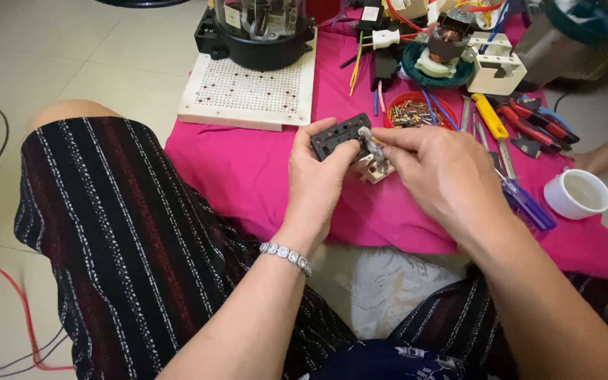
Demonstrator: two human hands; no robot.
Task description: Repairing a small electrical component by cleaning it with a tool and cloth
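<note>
My left hand (316, 184) grips a small dark grey plastic plate with slots (338, 135), held up over the pink cloth (248, 169). My right hand (439, 172) pinches a small silvery metal part (369, 143) right against that plate. A cream-coloured plastic piece (375, 171) sits just below the metal part, between the two hands; whether a hand holds it is unclear. A silver bracelet (286, 255) is on my left wrist.
On the cloth lie a white perforated board (248, 91) carrying a black round appliance base (258, 39), a red dish of small metal bits (411, 111), a motor in a teal cup (439, 60), screwdrivers (522, 200), pliers (536, 123) and a white cup (577, 193). My striped knees flank the cloth.
</note>
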